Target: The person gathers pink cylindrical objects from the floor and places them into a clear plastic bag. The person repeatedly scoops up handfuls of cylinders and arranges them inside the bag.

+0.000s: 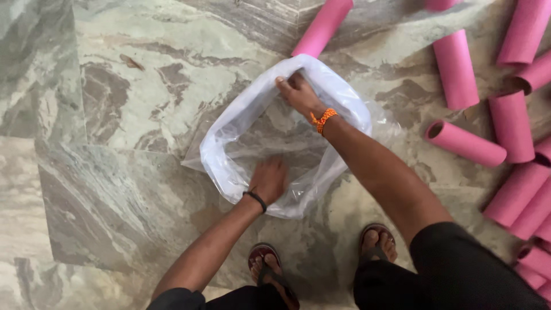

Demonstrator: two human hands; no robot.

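While the left hand (268, 179) presses flat, fingers spread, inside the clear plastic bag (229, 161) lying open on the marble floor (115, 115), the right hand (298, 92) pinches its far rim with fingers clamped, which suits a film that looks light, limp and probably slippery, pink cardboard tubes (465, 143) lying beyond.

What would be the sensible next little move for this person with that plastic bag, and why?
Probably reach for the nearest pink tube. The clear plastic bag already stands open on the floor: the right hand grips its far rim, the left hand presses inside it, and nothing lies in it, while tubes lie loose to the right.
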